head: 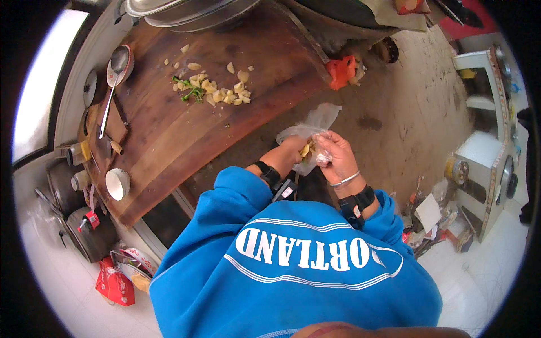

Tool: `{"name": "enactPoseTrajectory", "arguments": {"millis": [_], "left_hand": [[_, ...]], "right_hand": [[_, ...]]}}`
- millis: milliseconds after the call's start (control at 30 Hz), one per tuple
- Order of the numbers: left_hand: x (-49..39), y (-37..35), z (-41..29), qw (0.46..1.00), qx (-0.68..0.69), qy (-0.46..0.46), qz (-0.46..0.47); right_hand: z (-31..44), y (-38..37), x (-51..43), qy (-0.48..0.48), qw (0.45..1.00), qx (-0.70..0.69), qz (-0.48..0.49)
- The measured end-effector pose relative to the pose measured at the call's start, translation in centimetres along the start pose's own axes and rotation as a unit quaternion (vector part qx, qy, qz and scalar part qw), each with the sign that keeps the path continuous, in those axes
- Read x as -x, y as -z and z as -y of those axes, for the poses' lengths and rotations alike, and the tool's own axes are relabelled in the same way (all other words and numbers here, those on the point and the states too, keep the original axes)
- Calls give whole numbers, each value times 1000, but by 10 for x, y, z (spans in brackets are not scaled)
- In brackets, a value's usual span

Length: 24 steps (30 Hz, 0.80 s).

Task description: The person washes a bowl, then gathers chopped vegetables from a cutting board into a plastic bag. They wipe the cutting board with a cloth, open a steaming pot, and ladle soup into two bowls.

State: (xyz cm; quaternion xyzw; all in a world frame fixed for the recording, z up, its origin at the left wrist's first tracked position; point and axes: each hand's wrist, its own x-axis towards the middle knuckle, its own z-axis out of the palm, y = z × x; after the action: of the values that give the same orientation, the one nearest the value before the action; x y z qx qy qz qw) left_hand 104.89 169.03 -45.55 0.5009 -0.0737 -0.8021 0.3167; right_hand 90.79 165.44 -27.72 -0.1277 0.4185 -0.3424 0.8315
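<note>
Just off the table's front edge, my left hand (294, 148) reaches into the mouth of a clear plastic bag (315, 120); its fingertips are partly hidden by the film. My right hand (337, 153) grips the bag's side, with film bunched under the fingers. Small yellowish-brown pieces (306, 150) show in the bag between both hands; whether my left fingers hold any, I cannot tell. On the wooden table (203, 135) lie chopped pale yellow chunks (217, 95) beside a green sprig (195, 92).
Left on the table are a bowl with a metal ladle (119, 59), a white bowl (117, 184) and a wooden-handled tool (116, 147). Metal pans (186, 17) stand at the back. A red plastic bag (341, 72) lies beyond the table's right corner. Litter (429, 213) and a shelf (482, 148) are at right.
</note>
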Motion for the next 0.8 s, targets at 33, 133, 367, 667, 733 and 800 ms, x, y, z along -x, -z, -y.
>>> {"name": "enactPoseTrajectory", "arguments": {"millis": [33,133,367,667,733,800], "left_hand": [[-2,6,1,986,-137,-88,-15],[-6,10,-7,771,-612,-172,-31],[58,-16,-39,813,-508,-246,-140],[108,178,-182,517,-411,-520,-542],[104,240,-215,498,-410,-466,-606],[95,277,-227,508,-450,-434,-593]], "right_hand": [[-2,-1,2,7,1000,2,12],[6,5,8,6,1000,11,-5],[2,8,9,11,999,24,-21],[5,22,6,20,999,13,-22],[2,23,5,18,999,18,-38],[0,24,5,21,998,23,-55]]}}
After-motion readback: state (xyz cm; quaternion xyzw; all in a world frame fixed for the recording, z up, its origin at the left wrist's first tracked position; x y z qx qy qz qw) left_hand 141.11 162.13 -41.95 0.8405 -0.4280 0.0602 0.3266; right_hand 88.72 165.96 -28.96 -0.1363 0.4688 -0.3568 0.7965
